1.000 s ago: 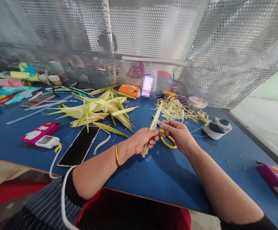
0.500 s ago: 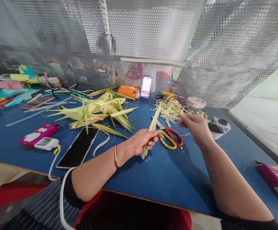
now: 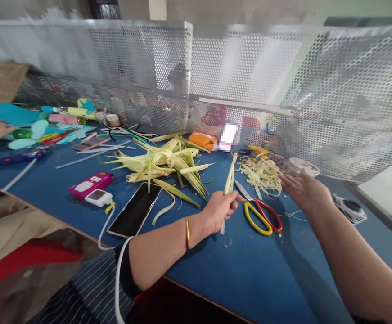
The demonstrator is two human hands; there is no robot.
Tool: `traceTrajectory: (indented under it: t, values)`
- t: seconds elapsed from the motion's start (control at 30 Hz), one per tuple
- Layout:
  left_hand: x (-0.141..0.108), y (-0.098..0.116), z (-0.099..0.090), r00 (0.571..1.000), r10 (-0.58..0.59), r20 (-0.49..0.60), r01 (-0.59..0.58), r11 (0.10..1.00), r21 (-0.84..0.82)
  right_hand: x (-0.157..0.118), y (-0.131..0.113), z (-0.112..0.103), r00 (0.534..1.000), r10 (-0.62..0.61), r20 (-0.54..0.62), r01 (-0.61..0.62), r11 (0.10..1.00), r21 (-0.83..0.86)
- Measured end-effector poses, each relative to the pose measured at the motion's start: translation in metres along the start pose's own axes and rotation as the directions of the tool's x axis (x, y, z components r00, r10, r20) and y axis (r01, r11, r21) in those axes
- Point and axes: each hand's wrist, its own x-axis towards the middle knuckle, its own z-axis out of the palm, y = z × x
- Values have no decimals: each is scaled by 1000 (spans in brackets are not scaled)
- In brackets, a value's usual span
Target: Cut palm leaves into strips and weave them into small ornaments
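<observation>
The left hand (image 3: 220, 209) is closed in a fist around 1 bundle of husk strips (image 3: 230, 177), held above the table (image 3: 243, 279) with both ends protruding. Just beside it lie the scissors (image 3: 252, 200). The right hand (image 3: 305, 191), fingers extended, has nothing visible in its grasp; it is near the shreds (image 3: 261, 175). Farther left lies the husk heap (image 3: 168, 159). Probable step: bundle retention, 1 hand free. The next move appears to require a steady left grip.

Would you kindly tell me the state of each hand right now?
Left hand: closed around a slim bundle of pale yellow-green husk strips.
Right hand: open, with nothing visibly held.
</observation>
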Motion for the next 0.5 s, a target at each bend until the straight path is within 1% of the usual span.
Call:
traceTrajectory:
  t: [0.07, 0.1, 0.13, 0.17, 0.2, 0.23, 0.27, 0.33, 0.37, 0.4, 0.5]
  values:
    - [-3, 2, 1, 997, 74, 3, -74, 997, -17, -2, -11, 18, 988, 153, 26, -155, 968, 197]
    - [-5, 2, 1, 993, 117, 7, -117, 993, -19, -6, -20, 32, 981, 172, 85, -187, 956, 224]
    - [-7, 3, 2, 987, 161, 17, -161, 987, -18, -10, -30, 50, 976, 132, 171, -166, 965, 203]
    - [-8, 3, 3, 978, 205, 34, -205, 979, -13, -14, -41, 68, 966, 52, 254, -93, 984, 152]
    - [-9, 3, 4, 968, 248, 51, -248, 969, -1, -16, -52, 88, 940, -65, 334, 33, 995, 98]
    - [-10, 3, 4, 957, 283, 66, -285, 959, 13, -16, -62, 107, 901, -157, 405, 153, 987, 42]
    - [-11, 3, 4, 948, 310, 75, -313, 950, 22, -15, -71, 124, 880, -186, 437, 193, 981, 29]
    - [-11, 3, 4, 936, 345, 74, -347, 938, 15, -9, -87, 152, 864, -222, 452, 243, 970, 12]
    - [-11, 4, 3, 934, 353, 64, -353, 935, 2, -5, -93, 162, 852, -248, 461, 280, 960, -2]
    - [-11, 5, 3, 934, 355, 49, -355, 935, -15, -2, -99, 169, 831, -280, 480, 339, 940, -38]
    - [-10, 5, 1, 937, 348, 15, -347, 937, -40, 4, -109, 183, 766, -341, 544, 483, 865, -138]
